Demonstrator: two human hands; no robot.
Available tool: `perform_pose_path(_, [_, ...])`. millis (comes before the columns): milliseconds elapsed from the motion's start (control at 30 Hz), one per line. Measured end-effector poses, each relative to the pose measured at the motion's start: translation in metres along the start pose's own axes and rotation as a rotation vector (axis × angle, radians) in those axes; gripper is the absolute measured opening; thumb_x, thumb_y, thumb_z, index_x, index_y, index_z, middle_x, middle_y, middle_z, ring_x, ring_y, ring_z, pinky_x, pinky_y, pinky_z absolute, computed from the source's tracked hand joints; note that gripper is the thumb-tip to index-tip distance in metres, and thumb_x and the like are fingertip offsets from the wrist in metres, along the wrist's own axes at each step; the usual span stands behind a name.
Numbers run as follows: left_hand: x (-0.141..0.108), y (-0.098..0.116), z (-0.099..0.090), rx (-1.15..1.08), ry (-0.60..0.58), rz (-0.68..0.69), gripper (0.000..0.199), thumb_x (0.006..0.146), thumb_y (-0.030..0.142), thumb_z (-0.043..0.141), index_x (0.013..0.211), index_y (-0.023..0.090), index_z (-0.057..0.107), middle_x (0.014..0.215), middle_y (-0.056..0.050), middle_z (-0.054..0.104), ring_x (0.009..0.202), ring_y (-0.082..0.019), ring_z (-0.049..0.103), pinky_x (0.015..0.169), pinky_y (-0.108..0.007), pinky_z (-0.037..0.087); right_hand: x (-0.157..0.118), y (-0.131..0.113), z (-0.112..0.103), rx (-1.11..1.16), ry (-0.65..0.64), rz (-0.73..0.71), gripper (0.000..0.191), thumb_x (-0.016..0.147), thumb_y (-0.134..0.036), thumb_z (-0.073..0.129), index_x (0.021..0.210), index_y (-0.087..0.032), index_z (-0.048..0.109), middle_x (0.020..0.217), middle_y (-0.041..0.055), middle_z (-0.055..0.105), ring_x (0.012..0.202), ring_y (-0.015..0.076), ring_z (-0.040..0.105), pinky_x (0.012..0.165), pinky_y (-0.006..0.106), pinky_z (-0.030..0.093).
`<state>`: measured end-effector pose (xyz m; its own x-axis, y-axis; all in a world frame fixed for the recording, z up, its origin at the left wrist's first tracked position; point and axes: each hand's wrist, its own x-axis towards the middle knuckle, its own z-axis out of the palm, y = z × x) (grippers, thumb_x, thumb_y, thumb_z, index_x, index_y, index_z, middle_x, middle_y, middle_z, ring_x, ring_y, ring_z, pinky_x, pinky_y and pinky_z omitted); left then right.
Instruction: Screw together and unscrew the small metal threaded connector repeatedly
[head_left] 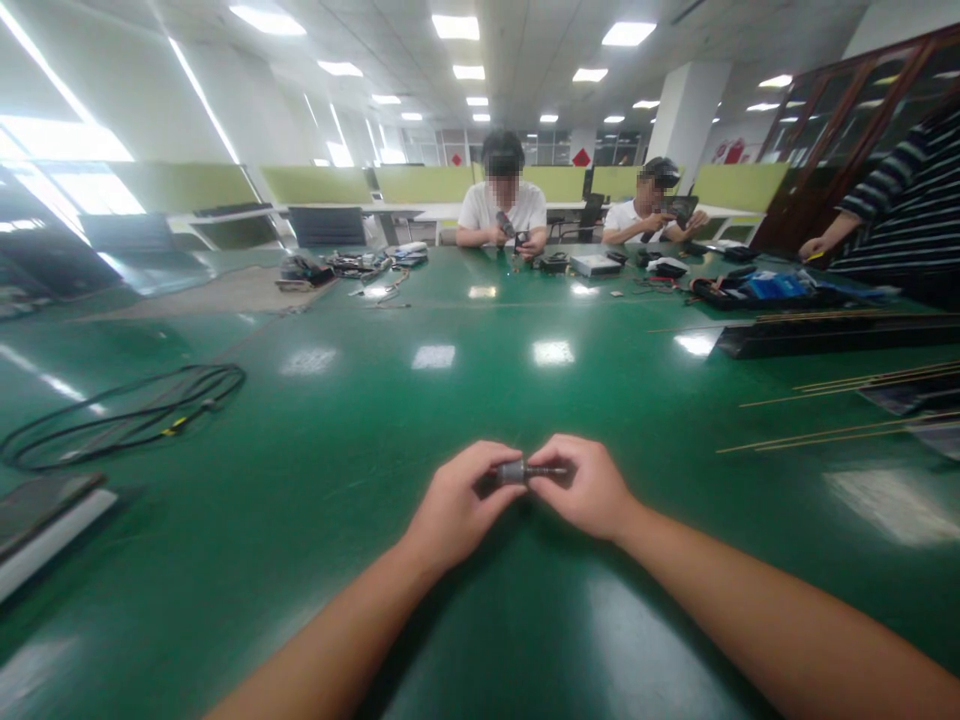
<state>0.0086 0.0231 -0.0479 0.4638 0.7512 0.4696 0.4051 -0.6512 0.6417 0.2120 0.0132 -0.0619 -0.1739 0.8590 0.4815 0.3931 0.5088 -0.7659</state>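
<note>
Evidently grey cylinder (511, 472), dark shaft (546, 471)

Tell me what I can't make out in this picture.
All in the head view:
- Left end of the grey cylinder: hidden by the fingers of the left hand.
- Middle of the thin shaft: partly covered by the right hand.
- How those parts join: too small and blurred.
- Dark slab: cut off by the left edge.
- Wearer of the striped sleeve: cut off by the right edge.
</note>
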Motion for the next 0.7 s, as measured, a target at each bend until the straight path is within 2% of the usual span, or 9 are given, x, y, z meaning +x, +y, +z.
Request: perform_pose_path(700, [0.0017,0.0003,-0.0007,0.010,-0.019,-0.007,0.024,0.085,0.022,0.072,0.108,0.023,0.066,0.103,-0.002,0.069,0.095,-0.015,0.063,0.086,-0.026,0.050,0.0014,0.0006,-0.0020,0.004,-0.042,0.076,0.006,0.072,-0.013,0.071,0.076,-0.017,0.069,0.075,0.0024,0.069,0.068,0.0162,0.063,0.062,0.025,0.047])
